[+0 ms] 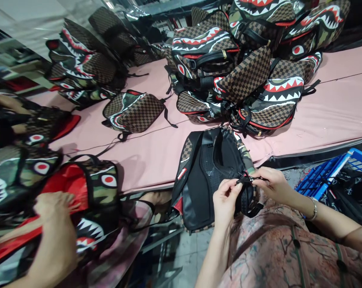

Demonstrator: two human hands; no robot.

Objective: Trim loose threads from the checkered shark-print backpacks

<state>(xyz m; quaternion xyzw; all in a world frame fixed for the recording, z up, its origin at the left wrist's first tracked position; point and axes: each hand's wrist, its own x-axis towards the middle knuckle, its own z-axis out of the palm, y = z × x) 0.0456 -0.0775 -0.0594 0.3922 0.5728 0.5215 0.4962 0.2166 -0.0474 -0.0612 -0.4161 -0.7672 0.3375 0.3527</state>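
Observation:
A backpack [195, 192] leans at the table's edge in front of me, its black padded back and shoulder straps facing up. Beside its right edge, my left hand [227, 198] pinches a thin black strap [245, 180] between thumb and fingers. My right hand [271, 184] grips the same strap a little to the right, fingers closed. Small white marks show on the dark piece between the two hands. Whether a buckle sits there, I cannot make out.
Backpacks with shark-mouth prints [201, 44] are piled on the pink table [145, 160]. One checkered backpack [139, 112] lies apart. At left, a co-worker's hand [55, 216] reaches into an open red-lined backpack [104, 192]. A blue crate [319, 176] with black items stands at right.

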